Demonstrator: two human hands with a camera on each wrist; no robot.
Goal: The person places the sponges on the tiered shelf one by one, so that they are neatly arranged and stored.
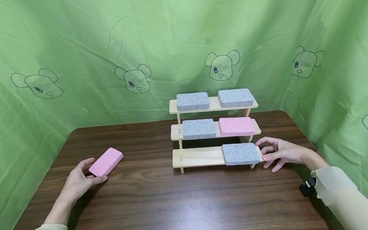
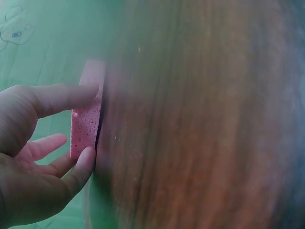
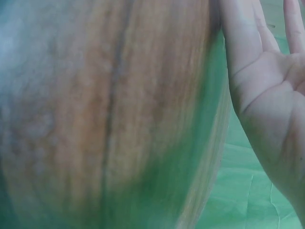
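Note:
At the left of the table, my left hand (image 1: 78,182) holds one end of a pink sponge (image 1: 106,162) between thumb and fingers. The left wrist view shows the sponge's (image 2: 86,121) pitted side, with fingertips against it. On the right, my right hand (image 1: 284,152) has its fingers spread at the right end of a three-tier wooden rack (image 1: 200,156). Its thumb and forefinger are beside a blue sponge (image 1: 241,154) on the lowest tier; whether they touch it is hard to tell. The right wrist view shows the palm (image 3: 267,90) but cuts off the fingertips.
Another pink sponge (image 1: 236,126) and a blue sponge (image 1: 199,129) lie on the middle tier. Two more blue sponges (image 1: 192,101) are on the top tier. Green cloth (image 1: 177,39) hangs around the back and sides of the dark wooden table (image 1: 166,208).

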